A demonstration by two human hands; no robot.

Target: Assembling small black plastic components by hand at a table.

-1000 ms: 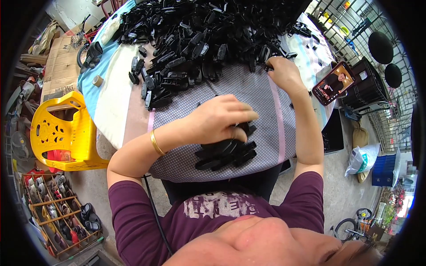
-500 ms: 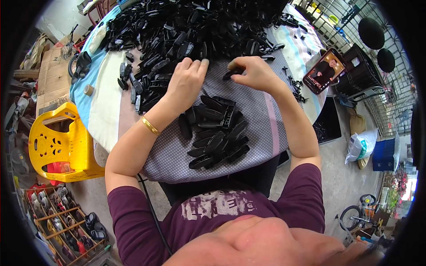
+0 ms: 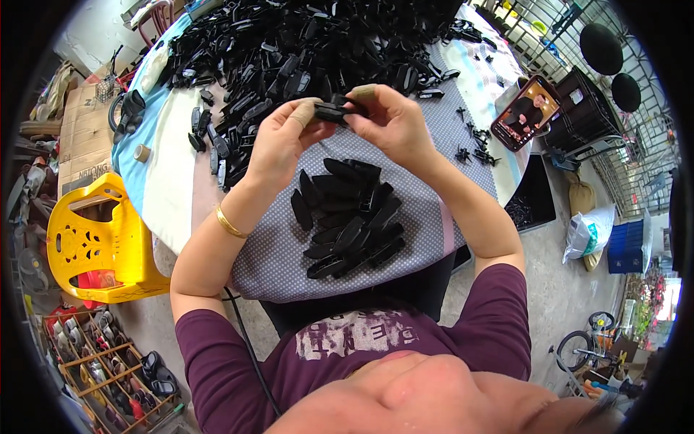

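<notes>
As a black piece [image 3: 331, 112] is pinched by left hand [image 3: 280, 141] and right hand [image 3: 396, 129], tablecloth [image 3: 267, 253] is heaped, rack [image 3: 95, 356] filled with shoes [image 3: 136, 406]!

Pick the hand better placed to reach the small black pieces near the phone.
Right, probably: the right hand is nearer the small black pieces, which lie on its side. The left hand would have to reach across. Both have fingers on black parts, though.
</notes>
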